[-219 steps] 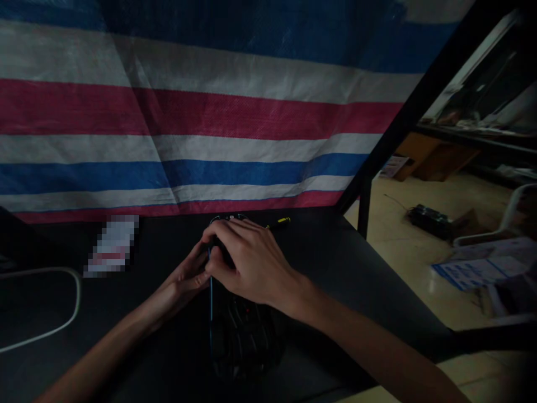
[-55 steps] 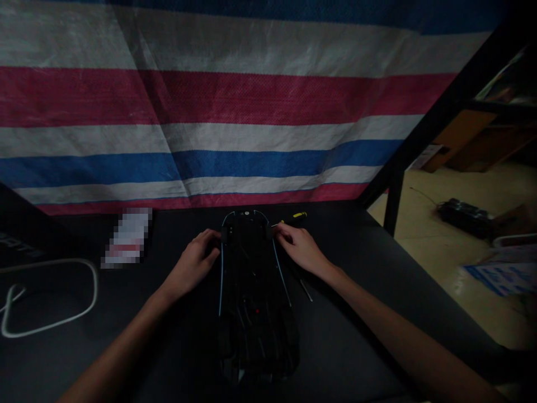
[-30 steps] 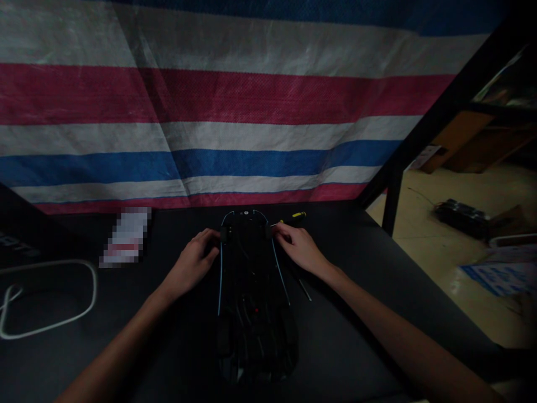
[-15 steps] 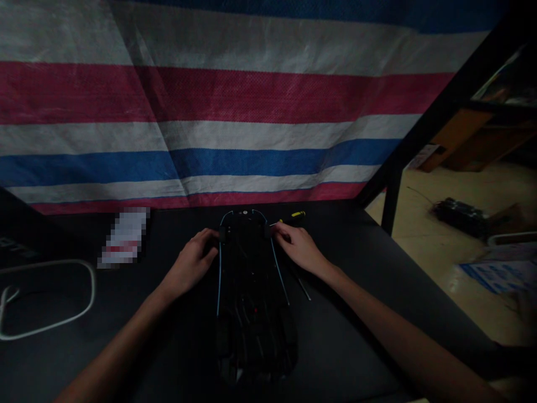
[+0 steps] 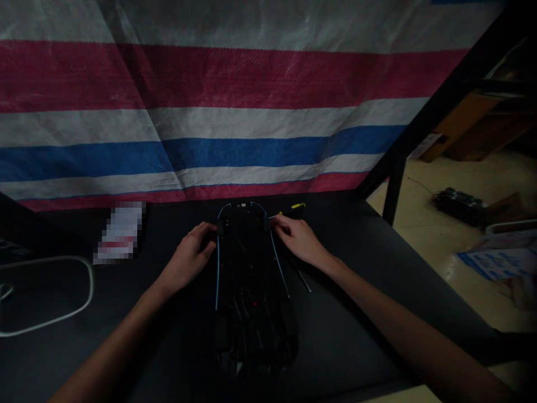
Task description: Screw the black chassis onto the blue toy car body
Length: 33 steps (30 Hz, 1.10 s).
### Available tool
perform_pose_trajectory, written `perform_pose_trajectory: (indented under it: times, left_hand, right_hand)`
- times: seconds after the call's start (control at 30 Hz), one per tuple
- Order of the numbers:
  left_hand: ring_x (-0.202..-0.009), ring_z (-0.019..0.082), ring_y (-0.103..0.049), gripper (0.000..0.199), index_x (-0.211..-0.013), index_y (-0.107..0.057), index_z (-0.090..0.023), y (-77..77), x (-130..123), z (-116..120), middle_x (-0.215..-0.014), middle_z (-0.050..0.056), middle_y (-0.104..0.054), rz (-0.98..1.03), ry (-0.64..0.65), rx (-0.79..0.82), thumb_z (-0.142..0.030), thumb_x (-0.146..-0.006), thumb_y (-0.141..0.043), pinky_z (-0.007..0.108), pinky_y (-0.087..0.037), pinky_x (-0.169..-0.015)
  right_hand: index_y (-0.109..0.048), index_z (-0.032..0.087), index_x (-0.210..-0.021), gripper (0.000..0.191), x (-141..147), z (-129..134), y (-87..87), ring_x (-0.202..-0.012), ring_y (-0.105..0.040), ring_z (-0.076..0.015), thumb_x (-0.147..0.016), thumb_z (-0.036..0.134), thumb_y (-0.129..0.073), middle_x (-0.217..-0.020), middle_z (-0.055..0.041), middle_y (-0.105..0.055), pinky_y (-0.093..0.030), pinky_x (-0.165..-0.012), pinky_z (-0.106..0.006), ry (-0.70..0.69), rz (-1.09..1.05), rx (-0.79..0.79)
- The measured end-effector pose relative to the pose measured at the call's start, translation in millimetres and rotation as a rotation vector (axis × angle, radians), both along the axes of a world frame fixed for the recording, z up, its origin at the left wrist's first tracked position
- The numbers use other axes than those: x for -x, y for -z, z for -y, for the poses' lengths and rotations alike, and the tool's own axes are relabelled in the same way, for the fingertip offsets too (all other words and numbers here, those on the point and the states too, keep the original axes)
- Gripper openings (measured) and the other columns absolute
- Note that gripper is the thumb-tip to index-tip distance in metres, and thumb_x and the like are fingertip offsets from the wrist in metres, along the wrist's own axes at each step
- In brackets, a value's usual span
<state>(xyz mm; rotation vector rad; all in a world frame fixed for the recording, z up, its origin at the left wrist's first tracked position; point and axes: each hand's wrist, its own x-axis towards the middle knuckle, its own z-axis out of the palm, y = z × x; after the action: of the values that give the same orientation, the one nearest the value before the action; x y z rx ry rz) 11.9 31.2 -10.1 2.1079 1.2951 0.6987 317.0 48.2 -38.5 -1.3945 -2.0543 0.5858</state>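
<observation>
Toy car: one [image 5: 251, 263], underside up on the black tabletop [image 5: 377, 246], its length running away from the person; presumably turned over so the underside faced up within easy reach.
Wheels: four, two at the far end, two at the near end.
Red spot: one [image 5: 255, 303], on the underside; too dark to identify.
Left hand: [image 5: 188, 257] fingers curled, at the car's left side by the far wheel, probably to steady it; could not tell whether it gripped.
Right hand: [image 5: 300, 240] fingers bent, at the opposite far wheel, likely bracing; grip likewise unclear.
Yellow-and-black screwdriver: one [image 5: 297, 207], just beyond the right hand, perhaps parked within reach.
Thin metal shaft: one [image 5: 304, 280], right of the car; handle end lost in shadow.
White cable: one [image 5: 92, 282], looped well left.
Striped sheet: one [image 5: 251, 78], hung behind.
</observation>
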Motion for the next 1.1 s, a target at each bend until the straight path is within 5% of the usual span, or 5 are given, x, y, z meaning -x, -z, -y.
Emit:
perform_pose_trajectory:
  times: [1.1]
  left_hand:
    - [-0.091,0.024,-0.063,0.023,-0.097,-0.059,-0.020,-3.7,-2.4,-1.1,-0.103,0.008,-0.066,-0.004,-0.027,0.000,-0.035,-0.097,-0.041,0.038,-0.050,-0.084]
  right_hand:
    - [-0.058,0.020,-0.101,0.010,-3.2,14.6,-22.2,-0.069,-0.057,-0.0153,-0.098,0.025,-0.050,-0.087,-0.0038,-0.066,-0.039,-0.064,-0.030,-0.129,0.196,-0.042]
